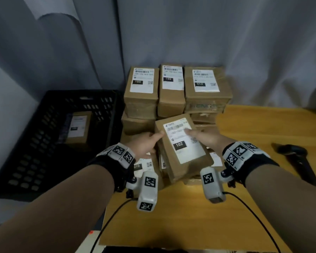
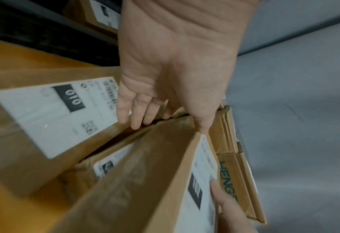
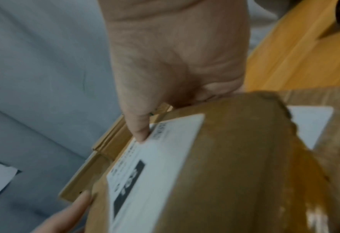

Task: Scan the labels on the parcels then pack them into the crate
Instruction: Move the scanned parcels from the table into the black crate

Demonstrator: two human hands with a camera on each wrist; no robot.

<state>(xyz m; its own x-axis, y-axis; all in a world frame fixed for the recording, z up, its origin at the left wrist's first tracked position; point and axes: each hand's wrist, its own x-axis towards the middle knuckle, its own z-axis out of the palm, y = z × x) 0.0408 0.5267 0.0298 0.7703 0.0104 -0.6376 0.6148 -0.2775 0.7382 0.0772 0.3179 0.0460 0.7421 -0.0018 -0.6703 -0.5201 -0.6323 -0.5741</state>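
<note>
Brown cardboard parcels (image 1: 171,88) with white labels (image 1: 184,141) bearing black number blocks are seen beside a black latticed crate (image 1: 44,143), on a yellow wood-grain worktop (image 1: 263,125), against a grey curtain (image 1: 208,33).

One crate (image 1: 35,143), one scanner (image 1: 297,157), one held parcel (image 1: 182,152) (other stacked parcels partly hidden, uncountable).
</note>
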